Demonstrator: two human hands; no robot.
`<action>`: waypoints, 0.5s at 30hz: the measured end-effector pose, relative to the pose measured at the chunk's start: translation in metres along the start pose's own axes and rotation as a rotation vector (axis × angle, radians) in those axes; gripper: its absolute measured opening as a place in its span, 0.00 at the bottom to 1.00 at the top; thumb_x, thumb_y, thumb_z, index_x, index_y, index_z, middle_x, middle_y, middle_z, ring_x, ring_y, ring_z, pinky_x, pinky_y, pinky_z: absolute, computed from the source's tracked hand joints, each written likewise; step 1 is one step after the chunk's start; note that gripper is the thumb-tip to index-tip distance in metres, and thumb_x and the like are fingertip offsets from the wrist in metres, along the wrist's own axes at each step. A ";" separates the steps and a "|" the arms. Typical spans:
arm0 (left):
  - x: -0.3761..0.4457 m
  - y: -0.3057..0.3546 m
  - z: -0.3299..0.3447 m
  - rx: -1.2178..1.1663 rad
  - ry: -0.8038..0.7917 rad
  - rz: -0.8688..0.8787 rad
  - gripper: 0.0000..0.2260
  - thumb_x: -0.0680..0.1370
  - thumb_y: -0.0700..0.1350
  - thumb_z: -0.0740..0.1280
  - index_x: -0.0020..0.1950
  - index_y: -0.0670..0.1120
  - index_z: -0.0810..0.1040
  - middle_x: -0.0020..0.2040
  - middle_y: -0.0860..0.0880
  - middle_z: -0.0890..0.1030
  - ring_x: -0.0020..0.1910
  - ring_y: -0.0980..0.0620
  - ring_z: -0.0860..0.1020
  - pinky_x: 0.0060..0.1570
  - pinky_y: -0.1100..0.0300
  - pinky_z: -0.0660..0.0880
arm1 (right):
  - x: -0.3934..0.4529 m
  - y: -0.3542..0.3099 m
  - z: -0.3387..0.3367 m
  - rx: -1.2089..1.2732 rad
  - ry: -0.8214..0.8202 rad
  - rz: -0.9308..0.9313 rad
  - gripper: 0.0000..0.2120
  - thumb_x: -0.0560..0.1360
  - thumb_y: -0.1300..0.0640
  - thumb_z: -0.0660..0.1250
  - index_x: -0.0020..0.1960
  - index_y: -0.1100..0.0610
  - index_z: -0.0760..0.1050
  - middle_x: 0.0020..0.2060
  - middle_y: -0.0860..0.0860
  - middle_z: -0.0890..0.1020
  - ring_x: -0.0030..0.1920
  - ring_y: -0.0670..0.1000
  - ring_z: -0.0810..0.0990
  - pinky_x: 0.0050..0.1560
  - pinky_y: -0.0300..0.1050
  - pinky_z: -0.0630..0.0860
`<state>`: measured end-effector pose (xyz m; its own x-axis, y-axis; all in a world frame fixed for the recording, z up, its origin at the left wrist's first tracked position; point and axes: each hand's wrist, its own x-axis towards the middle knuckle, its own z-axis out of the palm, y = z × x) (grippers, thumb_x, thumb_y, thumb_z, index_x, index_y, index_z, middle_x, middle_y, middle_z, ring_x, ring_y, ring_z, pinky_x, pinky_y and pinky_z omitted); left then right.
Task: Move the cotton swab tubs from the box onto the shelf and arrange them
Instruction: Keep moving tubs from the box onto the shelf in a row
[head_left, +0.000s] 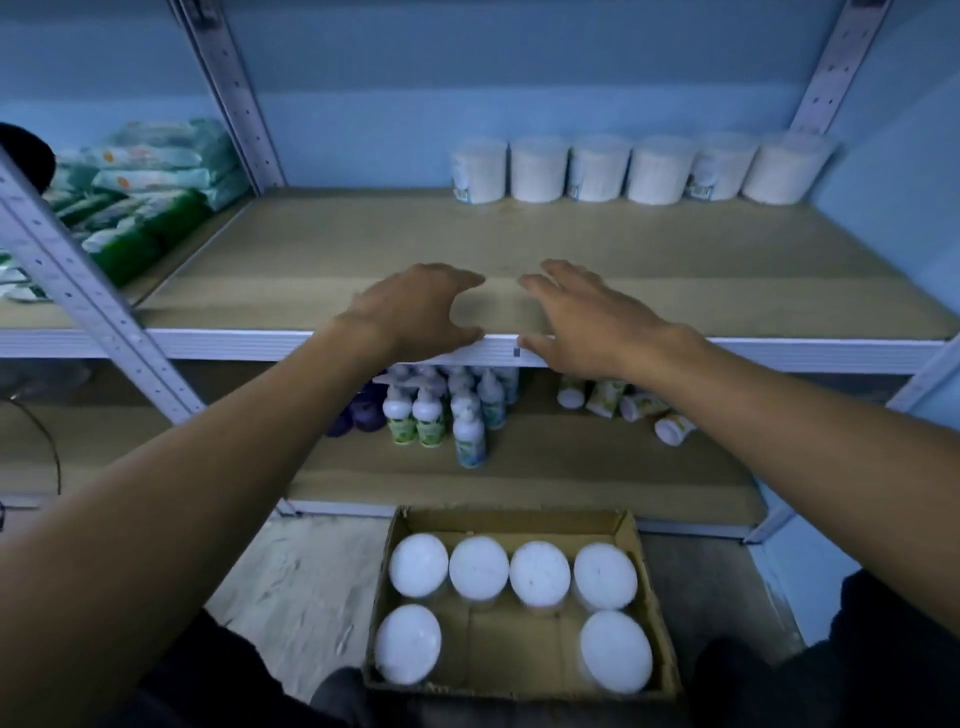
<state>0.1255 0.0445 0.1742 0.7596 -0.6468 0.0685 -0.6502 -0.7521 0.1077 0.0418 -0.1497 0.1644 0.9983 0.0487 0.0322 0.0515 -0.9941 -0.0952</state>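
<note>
Several white cotton swab tubs stand in a row at the back right of the brown shelf board. Below me on the floor, an open cardboard box holds several more tubs, seen from above by their round white lids, with a bare gap in its near row. My left hand and my right hand hover side by side over the shelf's front edge. Both are empty, with fingers spread and curved toward each other.
Green and white soft packs are stacked at the left on the neighbouring shelf. On the lower shelf stand small bottles and toppled tubes. Perforated metal uprights frame the shelf; a blue wall closes the right side.
</note>
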 end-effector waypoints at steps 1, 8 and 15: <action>-0.007 0.002 0.004 -0.003 0.001 0.005 0.30 0.76 0.58 0.68 0.76 0.55 0.66 0.74 0.50 0.71 0.71 0.48 0.70 0.66 0.53 0.68 | -0.005 -0.001 0.004 0.013 -0.008 0.000 0.34 0.80 0.43 0.63 0.80 0.54 0.54 0.80 0.56 0.53 0.79 0.57 0.52 0.76 0.53 0.58; -0.046 0.012 0.030 -0.026 0.088 0.066 0.29 0.76 0.52 0.69 0.76 0.50 0.67 0.76 0.47 0.67 0.72 0.46 0.69 0.68 0.52 0.68 | -0.040 -0.016 0.029 0.053 0.014 -0.040 0.33 0.82 0.49 0.63 0.80 0.55 0.52 0.80 0.55 0.51 0.80 0.59 0.48 0.76 0.56 0.57; -0.081 0.017 0.075 -0.048 0.107 0.058 0.32 0.78 0.54 0.67 0.79 0.51 0.60 0.81 0.53 0.54 0.78 0.48 0.59 0.70 0.49 0.68 | -0.068 -0.022 0.064 0.023 0.036 -0.021 0.36 0.82 0.52 0.63 0.82 0.54 0.45 0.80 0.50 0.37 0.80 0.57 0.37 0.74 0.58 0.59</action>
<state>0.0512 0.0744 0.0959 0.7200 -0.6700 0.1812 -0.6934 -0.7053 0.1474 -0.0254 -0.1248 0.1005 0.9954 0.0658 0.0702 0.0737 -0.9904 -0.1171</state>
